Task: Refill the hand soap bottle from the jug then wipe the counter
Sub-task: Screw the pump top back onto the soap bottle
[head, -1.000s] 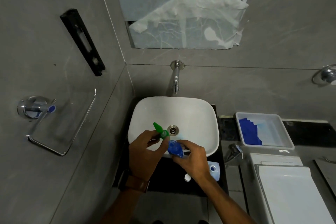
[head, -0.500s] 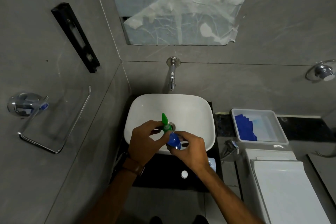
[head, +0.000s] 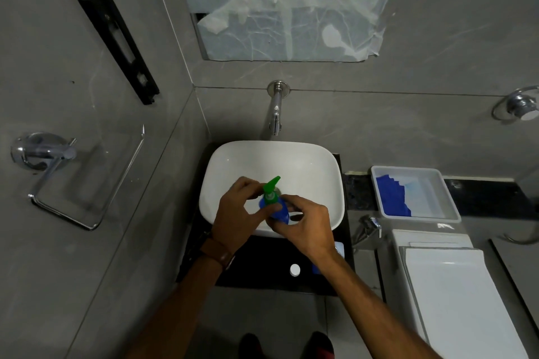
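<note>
Over the white basin [head: 318, 166] I hold the blue hand soap bottle [head: 278, 211], tilted, with its green pump [head: 271, 187] on top. My right hand [head: 303, 224] grips the bottle's body. My left hand [head: 237, 208] has its fingers around the green pump at the neck. The pump spout points up and to the right. The pale jug [head: 339, 251] stands on the black counter [head: 262, 256], mostly hidden behind my right forearm. A small white cap [head: 295, 270] lies on the counter near its front edge.
A wall tap [head: 275, 114] juts over the basin. To the right, a white tray [head: 449, 204] holds a blue cloth [head: 390, 197]. A toilet cistern and lid [head: 455, 294] sit at the lower right. A towel bar [head: 87, 181] is on the left wall.
The green pump has turned in my left hand, its spout swinging from up-left to up-right, and it now sits closer on the bottle's neck. The view has shifted slightly.
</note>
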